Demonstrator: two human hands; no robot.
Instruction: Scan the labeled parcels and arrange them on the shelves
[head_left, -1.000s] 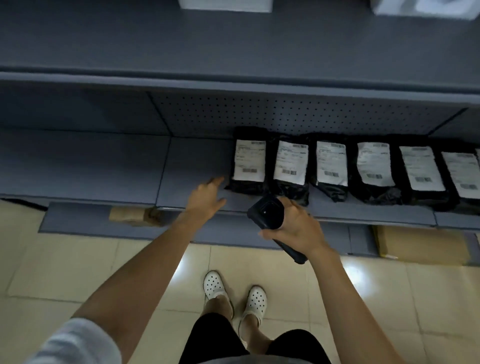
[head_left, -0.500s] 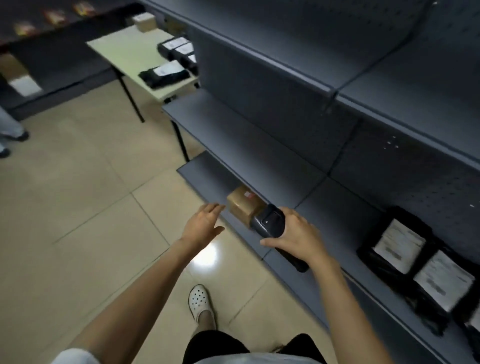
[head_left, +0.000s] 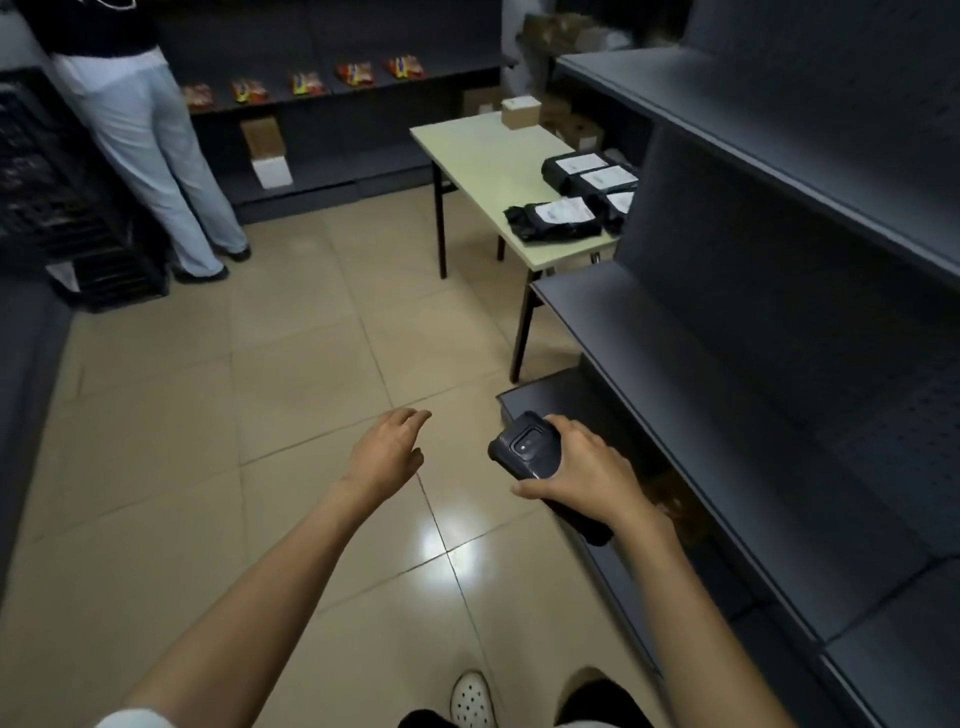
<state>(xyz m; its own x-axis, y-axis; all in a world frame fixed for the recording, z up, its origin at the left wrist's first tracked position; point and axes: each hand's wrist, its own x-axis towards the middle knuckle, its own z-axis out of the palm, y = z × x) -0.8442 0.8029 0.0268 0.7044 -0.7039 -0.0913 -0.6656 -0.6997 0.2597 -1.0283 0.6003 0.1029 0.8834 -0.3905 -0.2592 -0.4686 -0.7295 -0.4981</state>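
- My right grip (head_left: 582, 473) is wrapped around the scanner (head_left: 527, 448), thumb on its near edge and fingers curled over the far side; it points forward and slightly left.
- My left grip (head_left: 387, 449) is slack and holds nothing, fingers loosely spread over the floor, just left of the scanner.
- Parcels (head_left: 558, 215) still wait on the worktop (head_left: 483, 156), well ahead of both grips and a little right: I count about four black bags with white labels, one lying apart at the near edge.
- The shelves (head_left: 727, 395) run along my right, just beyond the scanner grip; the stretch in view holds no parcels.
- My judgement: these parcels are neither scanned nor shelved, so several rounds remain.
- Next likely calls for walking to the worktop and lifting a parcel with the free grip.
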